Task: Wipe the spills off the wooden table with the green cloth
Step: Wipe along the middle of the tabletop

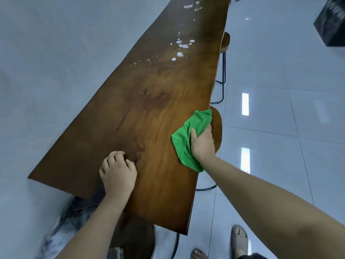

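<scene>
Nearest: a sandalled foot (pixel 239 238) on the pale tiled floor (pixel 298 113), and a round stool (pixel 136 238) tucked under the near end of the wooden table (pixel 141 113).

Left hand (pixel 118 171) rests on the tabletop near the near-left corner, fingers curled under w/ knuckles up, holding nothing. Reads as a brace; good, keep it planted so the body can lean fwd w/o shifting the slab.

Right hand (pixel 202 142) sits on the green cloth (pixel 188 135) at the table's right edge, thumb on top, other fingers wrapped over the far side of the bunched fabric, so pinching the cloth rather than pressing it flat. Cloth lies on the wood, part of it overhanging the edge above a second stool seat (pixel 217 128).

Wood around both hands looks dry. The spills (pixel 182 46) are well apart from the cloth: white blobs and droplets scattered mid-to-far along the slab, w/ another patch (pixel 190 6) near the far end.

Judgement: wiping of those spots not yet begun; the step is getting the cloth up to them. To do it well: open the cloth out under a flat palm, more contact area. Likely must step along the table, reach looks too long from here. Start at the nearest droplets, pull strokes inward toward centre so liquid doesn't run off the edge onto the stool by the table's far stretch (pixel 225 42). Refold to a dry face for the far patch.
</scene>
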